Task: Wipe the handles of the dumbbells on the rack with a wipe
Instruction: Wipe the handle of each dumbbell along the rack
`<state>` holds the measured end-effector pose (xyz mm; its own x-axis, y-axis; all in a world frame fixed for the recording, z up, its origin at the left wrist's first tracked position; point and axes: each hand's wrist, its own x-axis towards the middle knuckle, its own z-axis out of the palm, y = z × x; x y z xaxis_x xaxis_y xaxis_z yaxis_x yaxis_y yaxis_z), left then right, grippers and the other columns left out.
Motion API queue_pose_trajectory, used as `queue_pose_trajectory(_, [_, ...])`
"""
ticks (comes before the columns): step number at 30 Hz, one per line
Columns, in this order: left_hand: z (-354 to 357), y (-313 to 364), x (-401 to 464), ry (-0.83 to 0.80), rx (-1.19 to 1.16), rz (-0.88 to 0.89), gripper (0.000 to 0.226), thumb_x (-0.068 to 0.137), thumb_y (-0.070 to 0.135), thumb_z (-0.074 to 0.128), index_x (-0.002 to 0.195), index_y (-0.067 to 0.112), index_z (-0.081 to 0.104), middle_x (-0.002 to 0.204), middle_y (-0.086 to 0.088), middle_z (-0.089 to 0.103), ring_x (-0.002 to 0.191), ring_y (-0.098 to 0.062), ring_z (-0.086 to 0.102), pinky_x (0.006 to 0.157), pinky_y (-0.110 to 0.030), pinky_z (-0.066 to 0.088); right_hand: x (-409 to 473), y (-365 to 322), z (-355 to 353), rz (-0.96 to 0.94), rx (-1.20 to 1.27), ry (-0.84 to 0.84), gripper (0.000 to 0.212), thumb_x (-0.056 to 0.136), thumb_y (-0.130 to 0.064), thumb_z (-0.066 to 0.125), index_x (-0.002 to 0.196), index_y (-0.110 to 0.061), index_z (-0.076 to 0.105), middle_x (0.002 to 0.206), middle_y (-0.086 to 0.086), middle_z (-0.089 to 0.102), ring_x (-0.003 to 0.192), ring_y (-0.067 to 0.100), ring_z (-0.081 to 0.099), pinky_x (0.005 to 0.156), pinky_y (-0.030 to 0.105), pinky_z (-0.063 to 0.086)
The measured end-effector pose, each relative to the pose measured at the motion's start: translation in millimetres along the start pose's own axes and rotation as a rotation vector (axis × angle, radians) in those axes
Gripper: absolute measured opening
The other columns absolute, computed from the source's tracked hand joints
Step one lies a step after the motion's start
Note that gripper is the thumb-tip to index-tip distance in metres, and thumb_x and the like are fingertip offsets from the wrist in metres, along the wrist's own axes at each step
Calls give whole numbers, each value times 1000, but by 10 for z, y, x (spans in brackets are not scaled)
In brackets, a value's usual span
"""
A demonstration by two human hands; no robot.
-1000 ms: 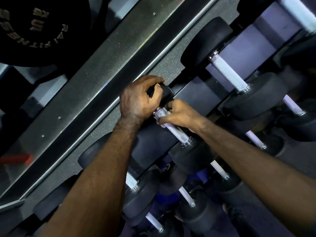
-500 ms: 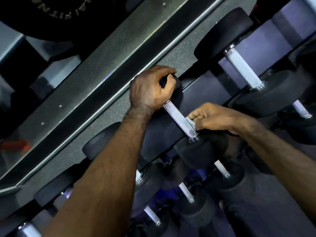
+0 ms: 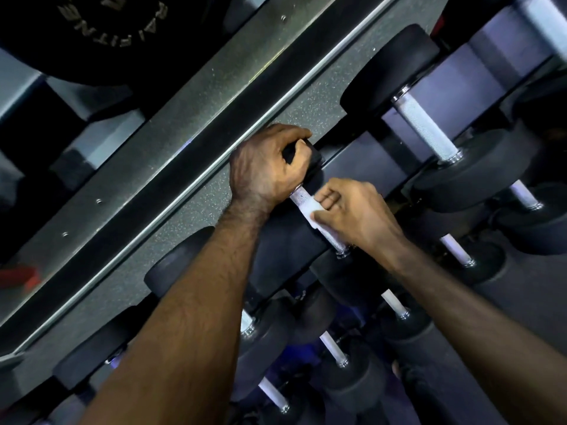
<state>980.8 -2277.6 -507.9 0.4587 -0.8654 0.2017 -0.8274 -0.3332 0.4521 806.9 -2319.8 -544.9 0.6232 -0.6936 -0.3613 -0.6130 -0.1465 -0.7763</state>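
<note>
Two bare hands work on one dumbbell (image 3: 319,216) on a dark rack (image 3: 362,161), seen from above in dim light. Much of that dumbbell is hidden: the left hand (image 3: 267,167) covers its upper black head, fingers (image 3: 291,133) curled over the rubber, and the right forearm crosses its lower head. Only a short stretch of the knurled steel handle (image 3: 299,196) shows. The white wipe (image 3: 310,210) lies wrapped on the handle's middle, just below the left hand, pinched against the steel by the right hand (image 3: 356,213), whose fingers (image 3: 329,199) curl round it. Beside this dumbbell, up and to the right, a larger dumbbell (image 3: 426,130) rests with its handle bare. Smaller dumbbells below are partly cut off and murky. Above the rack, a black weight plate (image 3: 101,35) bears lettering too cropped to read.
</note>
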Motion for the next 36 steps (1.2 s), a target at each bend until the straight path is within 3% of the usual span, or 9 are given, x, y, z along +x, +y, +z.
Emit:
queue_pose_trajectory(3, [-3,-2,2,-12,-16,-7,37,94,41,53,115,34,83,122,20,77,109,-7,73,89,-33,59,26,-99,65,-77,-56,47,25,75,-35,79,93,-29,62,89,-11,65,80,14,63,75,39,57])
queue_pose_trajectory(7, [14,-21,3,-1,-32,-8,37,94,42,54,115,33,83,121,19,78,107,-9,74,88,-33,59,-340,127,10,-37,-140,34,29,76,-40,77,94,-31,57,91,-14,59,79,6,56,78,40,53])
queue_pose_trajectory(10, [4,-6,-1,8,-33,-13,36,93,42,54,114,34,84,120,19,78,107,-7,73,88,-31,59,-334,100,36,-43,-159,65,32,73,-40,80,92,-29,57,91,-12,58,82,10,56,78,40,51])
queue_pose_trajectory(15, [-26,32,-2,-3,-47,-45,38,92,43,53,114,36,83,120,21,78,108,-5,72,89,-31,58,86,-203,155,3,-65,56,42,65,-43,85,86,-26,54,88,-9,58,80,16,58,65,35,46])
queue_pose_trajectory(20, [-20,23,-12,19,-48,-45,36,92,42,56,113,34,84,118,18,80,106,-8,74,88,-28,58,-130,102,-26,83,-380,-126,56,60,-49,91,96,-31,51,102,-10,58,99,20,60,87,43,49])
queue_pose_trajectory(22, [-22,31,-11,19,-46,-58,34,92,42,58,113,35,84,118,19,79,106,-8,74,89,-26,56,-85,123,-103,96,-366,-171,61,56,-52,93,97,-31,53,101,-10,59,97,19,61,90,44,49])
queue_pose_trajectory(26, [-15,28,2,10,-34,-87,35,92,44,57,113,38,84,117,21,79,103,-7,73,88,-26,56,113,-30,-13,16,-321,-177,65,57,-52,92,105,-33,53,100,-13,61,94,18,61,86,43,49])
queue_pose_trajectory(32, [8,12,2,23,-26,-85,36,91,45,56,114,39,83,116,21,79,100,-9,74,87,-29,57,-6,123,34,22,-528,-240,58,68,-60,81,112,-32,56,114,-5,64,108,25,62,84,41,42])
queue_pose_trajectory(36, [19,12,8,9,-32,-89,41,89,49,52,115,40,82,118,21,79,103,-9,74,88,-31,58,251,-200,86,-5,-465,-163,56,70,-61,78,108,-23,62,97,2,67,97,33,66,73,36,42])
